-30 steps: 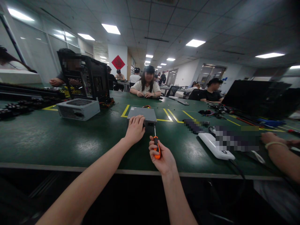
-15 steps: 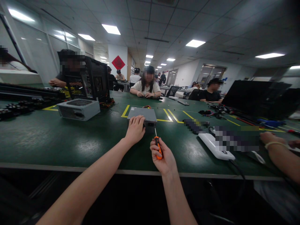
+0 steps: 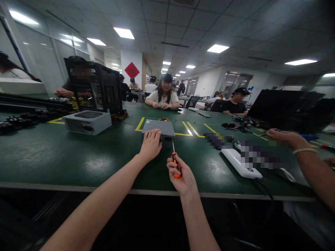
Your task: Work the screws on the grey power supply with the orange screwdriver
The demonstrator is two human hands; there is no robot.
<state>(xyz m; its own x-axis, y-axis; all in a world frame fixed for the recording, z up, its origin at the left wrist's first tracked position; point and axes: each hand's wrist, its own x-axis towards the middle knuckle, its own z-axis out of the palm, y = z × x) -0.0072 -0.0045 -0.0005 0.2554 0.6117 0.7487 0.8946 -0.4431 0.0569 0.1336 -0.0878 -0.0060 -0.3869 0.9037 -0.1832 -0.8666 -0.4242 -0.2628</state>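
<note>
A grey computer power supply (image 3: 159,126) sits on the green table in front of me, coloured wires behind it. My left hand (image 3: 151,142) lies over its near left edge, fingers bent on the top and thumb at the near face, holding it. In my right hand (image 3: 180,171) is an orange and black screwdriver (image 3: 176,164), wrapped by the fingers. Its thin shaft points away from me, and the tip meets the lower right of the power supply's near face. Any screw at the tip is too small to make out.
A second power supply (image 3: 87,122) stands at left, before a black computer case (image 3: 98,85). A white power bank (image 3: 240,163) with a cable lies at right. A co-worker's hand (image 3: 288,137) reaches in from the right. Another person (image 3: 163,96) sits opposite.
The co-worker's hand at right has risen and moved farther left over the table. My right hand and the screwdriver have turned very slightly; my left hand and the power supply stay put.
</note>
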